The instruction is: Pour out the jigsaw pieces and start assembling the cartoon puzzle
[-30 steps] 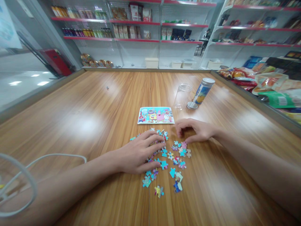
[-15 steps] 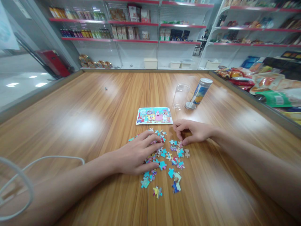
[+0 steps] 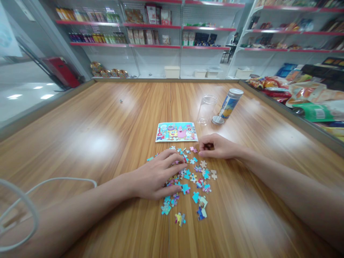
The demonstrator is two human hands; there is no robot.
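Observation:
My left hand (image 3: 161,174) lies palm down over the left part of a loose pile of jigsaw puzzle pieces (image 3: 186,188), fingers spread and hiding some of them. My right hand (image 3: 217,146) is at the upper right of the pile, fingers curled in and thumb close to the index finger. A pink puzzle piece (image 3: 193,149) lies just left of its fingertips; whether anything is between them is hidden. A pale puzzle piece (image 3: 203,164) lies below this hand. Beyond the pile is a flat picture card (image 3: 176,132) with colourful cartoon figures.
A clear plastic jar (image 3: 206,109), a metal lid (image 3: 218,120) and a blue printed can (image 3: 230,104) stand right of the card. A white cable (image 3: 61,178) curves at left. Snack bags (image 3: 309,93) are beyond the table's right rim. Stocked shelves (image 3: 153,26) line the back.
My right hand has moved up and its fingers have curled in further. A pink piece now shows left of its fingertips, and a blue piece has shifted up and left. My left hand stays put.

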